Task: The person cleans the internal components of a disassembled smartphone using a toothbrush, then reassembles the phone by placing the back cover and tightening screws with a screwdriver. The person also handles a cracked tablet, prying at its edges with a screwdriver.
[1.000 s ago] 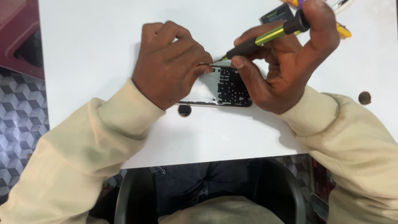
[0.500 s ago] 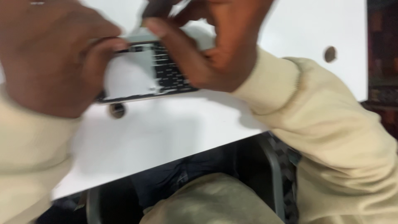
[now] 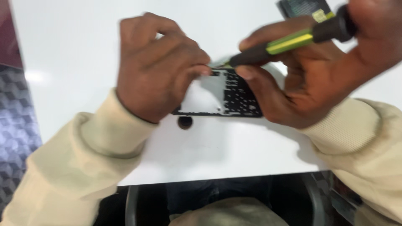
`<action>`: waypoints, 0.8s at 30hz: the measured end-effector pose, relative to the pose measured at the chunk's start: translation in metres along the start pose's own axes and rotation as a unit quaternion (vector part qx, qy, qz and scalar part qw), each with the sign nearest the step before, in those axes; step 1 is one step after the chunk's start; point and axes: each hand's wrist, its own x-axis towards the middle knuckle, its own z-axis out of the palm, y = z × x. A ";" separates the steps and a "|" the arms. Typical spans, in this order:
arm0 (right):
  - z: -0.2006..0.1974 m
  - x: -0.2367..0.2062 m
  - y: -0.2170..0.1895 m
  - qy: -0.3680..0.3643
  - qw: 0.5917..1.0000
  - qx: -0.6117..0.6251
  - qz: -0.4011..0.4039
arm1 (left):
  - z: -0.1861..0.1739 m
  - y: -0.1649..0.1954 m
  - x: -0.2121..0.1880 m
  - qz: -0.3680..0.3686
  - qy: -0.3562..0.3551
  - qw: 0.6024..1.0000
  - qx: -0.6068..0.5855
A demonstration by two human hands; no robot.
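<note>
Fingers [image 3: 197, 69] of the left hand [image 3: 157, 71] are curled, tips pinched together at the top edge of the opened phone [image 3: 222, 94]. Whether they trap a small part there, cannot tell — too blurred. Palm covers the phone's left end and pins it down.

Right hand [image 3: 314, 79] is clenched around a precision screwdriver [image 3: 289, 39], black handle with yellow-green band. Thumb and index steer the shaft; tip lands on the phone's top edge, right beside the left fingertips. Remaining right fingers wrap the phone's right end from below.

Phone lies flat on the white table [image 3: 217, 146], back cover off: pale plate on its left half, dark board with many small components on its right half. It sits between the two hands, well in from the table's near edge.

Small dark round piece [image 3: 184, 122] lies just below the phone's bottom edge, apart from it. Dark flat rectangular item [image 3: 303, 7] lies beyond the phone, up behind the screwdriver handle, partly cut off.

Handling judgement: phone looks light, thin, stiff, smooth enough to slide on the table. Exposed board looks fragile. Hold by the frame edges and ends, not the component side. Cream sleeves [image 3: 100, 150] on both arms.
</note>
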 end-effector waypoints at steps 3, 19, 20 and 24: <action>0.002 0.001 0.005 -0.015 1.000 -0.006 -0.026 | 0.002 0.003 0.002 -0.012 -0.002 1.000 -0.014; -0.010 0.026 -0.020 -0.089 0.995 -0.035 0.039 | -0.001 0.001 -0.005 0.001 -0.008 0.999 -0.052; -0.010 0.025 -0.020 -0.085 0.995 -0.041 0.044 | -0.001 0.001 -0.005 0.002 -0.006 0.999 -0.053; -0.014 0.018 -0.023 -0.096 0.991 -0.061 0.071 | -0.001 0.000 -0.004 0.005 -0.001 0.999 -0.053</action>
